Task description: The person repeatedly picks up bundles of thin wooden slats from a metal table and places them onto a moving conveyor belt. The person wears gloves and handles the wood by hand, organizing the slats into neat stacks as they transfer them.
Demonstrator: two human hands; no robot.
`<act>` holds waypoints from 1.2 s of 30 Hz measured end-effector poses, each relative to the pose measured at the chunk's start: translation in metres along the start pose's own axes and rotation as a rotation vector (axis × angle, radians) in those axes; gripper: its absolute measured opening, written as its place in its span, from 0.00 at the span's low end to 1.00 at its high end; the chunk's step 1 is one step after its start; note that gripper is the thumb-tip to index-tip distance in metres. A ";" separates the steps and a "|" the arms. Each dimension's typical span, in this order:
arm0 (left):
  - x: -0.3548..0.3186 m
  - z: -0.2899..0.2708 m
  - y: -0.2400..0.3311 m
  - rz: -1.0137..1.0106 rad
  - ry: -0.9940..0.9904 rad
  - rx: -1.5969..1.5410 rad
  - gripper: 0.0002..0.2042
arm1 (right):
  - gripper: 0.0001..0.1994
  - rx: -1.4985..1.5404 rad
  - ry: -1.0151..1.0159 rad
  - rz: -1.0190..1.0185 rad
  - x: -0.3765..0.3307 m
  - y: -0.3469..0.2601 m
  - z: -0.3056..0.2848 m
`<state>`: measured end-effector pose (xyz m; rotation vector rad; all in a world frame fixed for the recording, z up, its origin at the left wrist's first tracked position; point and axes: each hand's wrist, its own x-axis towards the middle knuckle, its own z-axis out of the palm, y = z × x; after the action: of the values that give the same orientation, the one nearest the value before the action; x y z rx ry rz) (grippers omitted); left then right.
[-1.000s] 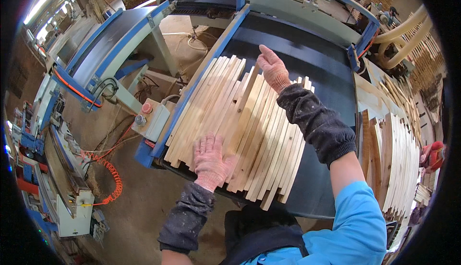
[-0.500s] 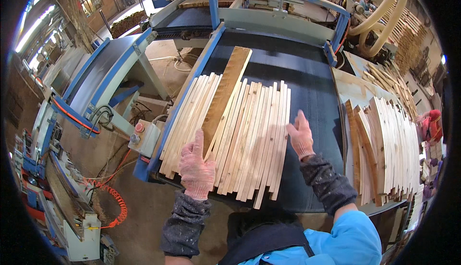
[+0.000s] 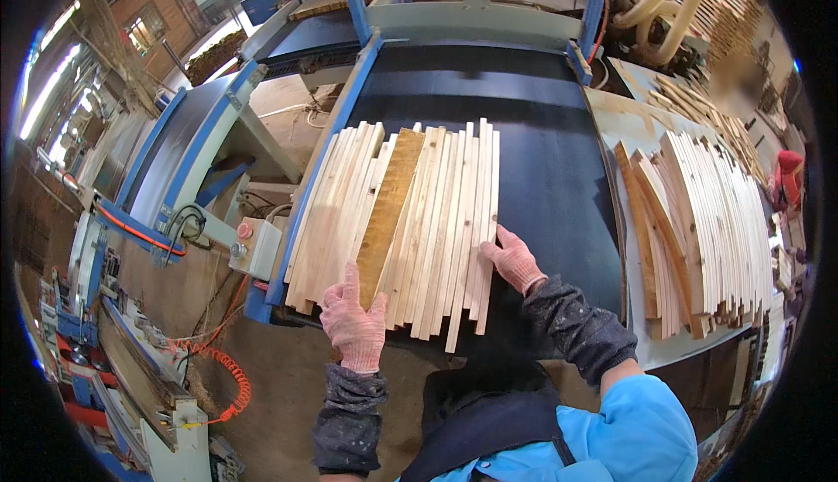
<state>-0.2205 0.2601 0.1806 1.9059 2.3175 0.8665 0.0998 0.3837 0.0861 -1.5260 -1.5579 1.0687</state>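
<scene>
My left grip (image 3: pixel 353 323), thumb spread, straddles the brown board (image 3: pixel 390 198) without clasping; my half-curled right grip (image 3: pixel 513 261), holding nothing, should press adjacent strips (image 3: pixel 459 220) evenly.

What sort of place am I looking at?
Most likely a woodworking shop: pale wooden strips lie on a black conveyor-like belt, a second batch of strips lies at right, and thick beige hoses curve down beyond.

We are missing the brown board (image 3: pixel 389 198) (near end) behind the left hand (image 3: pixel 354 325), and the blue shirt (image 3: pixel 633 425) past the lower edge.
</scene>
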 end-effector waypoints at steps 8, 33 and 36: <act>-0.021 0.007 0.023 0.025 -0.085 -0.044 0.45 | 0.32 -0.028 0.242 0.015 -0.066 -0.037 -0.013; -0.102 0.074 0.213 0.098 -0.376 -0.984 0.21 | 0.36 -0.093 -0.169 0.127 -0.029 -0.019 -0.066; -0.105 0.078 0.271 0.136 -0.307 -1.089 0.21 | 0.37 -0.023 0.021 0.061 -0.090 -0.018 -0.128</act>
<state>0.0775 0.2228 0.1951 1.5022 1.1091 1.3282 0.2136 0.3055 0.1621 -1.6044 -1.5225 1.0693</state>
